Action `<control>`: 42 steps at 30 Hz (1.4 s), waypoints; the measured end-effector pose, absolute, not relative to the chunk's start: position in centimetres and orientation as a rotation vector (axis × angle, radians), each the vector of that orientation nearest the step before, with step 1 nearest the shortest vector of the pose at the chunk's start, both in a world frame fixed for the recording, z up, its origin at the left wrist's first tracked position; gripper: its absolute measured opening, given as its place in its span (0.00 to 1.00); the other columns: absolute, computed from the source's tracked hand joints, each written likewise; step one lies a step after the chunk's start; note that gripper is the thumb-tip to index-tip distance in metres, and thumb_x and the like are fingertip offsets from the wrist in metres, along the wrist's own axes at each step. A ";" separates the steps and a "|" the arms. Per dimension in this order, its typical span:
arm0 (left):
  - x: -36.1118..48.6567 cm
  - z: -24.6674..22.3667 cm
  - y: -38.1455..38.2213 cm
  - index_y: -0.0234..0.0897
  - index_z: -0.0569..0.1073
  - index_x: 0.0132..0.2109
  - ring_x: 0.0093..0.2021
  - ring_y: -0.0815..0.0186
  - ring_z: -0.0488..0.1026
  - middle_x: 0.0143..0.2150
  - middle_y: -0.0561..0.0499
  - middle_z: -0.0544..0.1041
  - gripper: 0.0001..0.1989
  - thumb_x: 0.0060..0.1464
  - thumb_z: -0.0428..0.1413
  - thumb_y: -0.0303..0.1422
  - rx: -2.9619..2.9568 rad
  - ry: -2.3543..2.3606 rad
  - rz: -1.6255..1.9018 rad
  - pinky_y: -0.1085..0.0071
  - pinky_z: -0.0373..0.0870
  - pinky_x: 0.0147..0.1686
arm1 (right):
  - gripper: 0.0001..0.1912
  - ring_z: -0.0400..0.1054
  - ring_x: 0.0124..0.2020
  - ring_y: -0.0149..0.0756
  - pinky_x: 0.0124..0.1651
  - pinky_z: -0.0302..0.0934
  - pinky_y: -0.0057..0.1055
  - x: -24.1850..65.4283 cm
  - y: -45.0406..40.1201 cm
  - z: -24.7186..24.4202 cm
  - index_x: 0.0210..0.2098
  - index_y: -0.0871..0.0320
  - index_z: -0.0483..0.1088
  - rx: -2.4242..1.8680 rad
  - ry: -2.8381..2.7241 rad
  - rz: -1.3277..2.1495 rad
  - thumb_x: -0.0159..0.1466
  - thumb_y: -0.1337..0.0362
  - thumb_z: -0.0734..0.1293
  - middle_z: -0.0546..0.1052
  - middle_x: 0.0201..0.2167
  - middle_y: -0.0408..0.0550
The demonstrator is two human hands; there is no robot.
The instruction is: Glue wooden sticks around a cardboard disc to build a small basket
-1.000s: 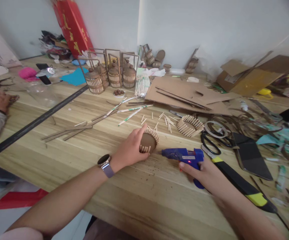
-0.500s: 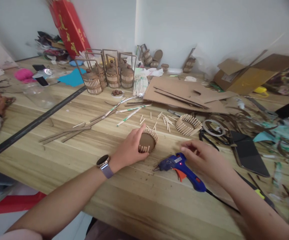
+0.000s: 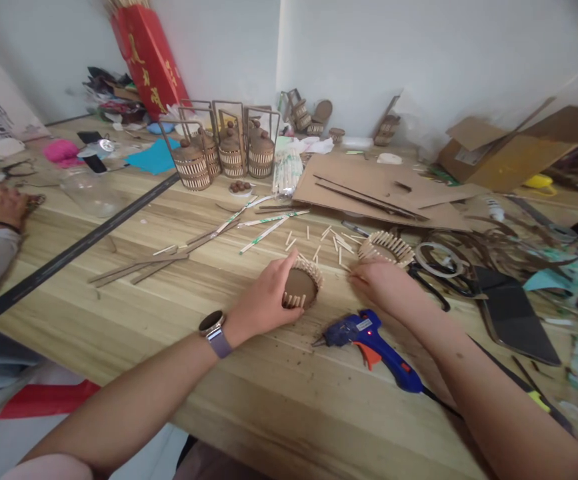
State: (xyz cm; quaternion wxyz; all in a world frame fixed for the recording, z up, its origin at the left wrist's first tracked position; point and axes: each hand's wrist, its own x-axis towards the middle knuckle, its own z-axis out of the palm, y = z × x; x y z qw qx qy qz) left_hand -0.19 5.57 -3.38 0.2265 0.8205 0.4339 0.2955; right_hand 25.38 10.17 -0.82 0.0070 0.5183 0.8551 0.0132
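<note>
Head camera view: the person's left hand point(image 3: 269, 290), a watch point(image 3: 212, 323) at its wrist, was clasped round a shallow, round, dark brown base edged with short pale wooden sticks point(image 3: 301, 285), near the middle of the table. Thumb and fingers spanned it from nine o'clock, probably to keep it from turning, and that grip left the stick-lined edge at two o'clock uncovered.

The right hand point(image 3: 387, 285) was well apart from the left, bent low over the wooden tabletop point(image 3: 169, 360) at three o'clock from the base. I cannot tell whether its curled fingers pinched anything. Just beyond them lay loose, short, pale wooden sticks point(image 3: 341, 243) at one o'clock from the base, presumably scattered there for easy picking, and a ring of pale sticks round a brown band point(image 3: 389, 247) at two o'clock, partly hidden by the hand.

At four o'clock a blue plastic glue gun with an orange trigger point(image 3: 369, 343) rested on its side, its light glowing red. Its nozzle pointed towards nine o'clock and its handle towards four, which likely left it handy for the right hand. Finished-looking, lidded brown baskets with tall handles point(image 3: 232, 153) stood at eleven o'clock, seemingly kept out of the working space.
</note>
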 end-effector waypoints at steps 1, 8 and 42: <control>-0.2 -3.4 5.5 0.45 0.37 0.71 0.66 0.48 0.58 0.65 0.37 0.58 0.54 0.47 0.64 0.27 2.263 1.195 0.813 0.47 0.59 0.62 | 0.13 0.73 0.38 0.45 0.44 0.63 0.35 25.6 9.9 -0.6 0.26 0.60 0.74 1.615 2.658 0.032 0.63 0.70 0.61 0.79 0.30 0.56; -0.1 -3.3 5.5 0.43 0.39 0.71 0.65 0.47 0.58 0.65 0.37 0.59 0.54 0.47 0.64 0.28 2.243 1.213 0.806 0.46 0.59 0.62 | 0.10 0.74 0.35 0.39 0.36 0.62 0.28 25.2 9.5 -0.2 0.40 0.59 0.71 1.692 2.583 -0.074 0.60 0.72 0.63 0.80 0.34 0.51; 0.0 -2.9 5.5 0.42 0.42 0.70 0.64 0.48 0.59 0.64 0.38 0.61 0.51 0.46 0.63 0.28 2.223 1.216 0.810 0.48 0.59 0.62 | 0.06 0.65 0.23 0.31 0.27 0.59 0.26 24.1 6.4 4.8 0.33 0.55 0.69 1.560 2.933 -0.793 0.63 0.63 0.62 0.72 0.23 0.40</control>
